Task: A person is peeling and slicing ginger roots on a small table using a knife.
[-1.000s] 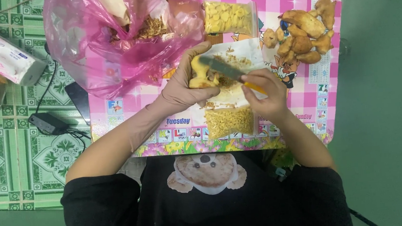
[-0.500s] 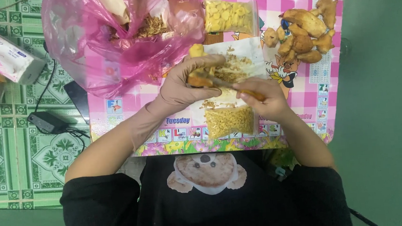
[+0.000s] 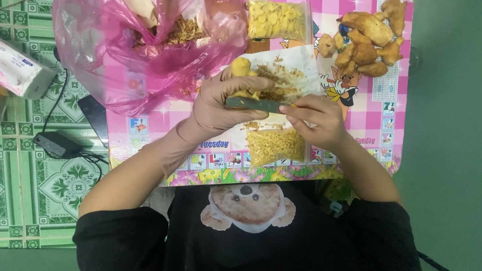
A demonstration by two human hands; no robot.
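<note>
The knife (image 3: 256,104) now lies nearly level across the yellow root piece (image 3: 241,69), its blade drawn in under the fingers of the left hand (image 3: 221,105); a second ago it slanted down toward the right, with the blade clear on top of the piece. The right hand (image 3: 317,121) sits a little higher and closer to the left hand than before, fingertips pinching the handle end. The left hand's fingers are curled further over the root piece, so less of it shows than a second ago.
</note>
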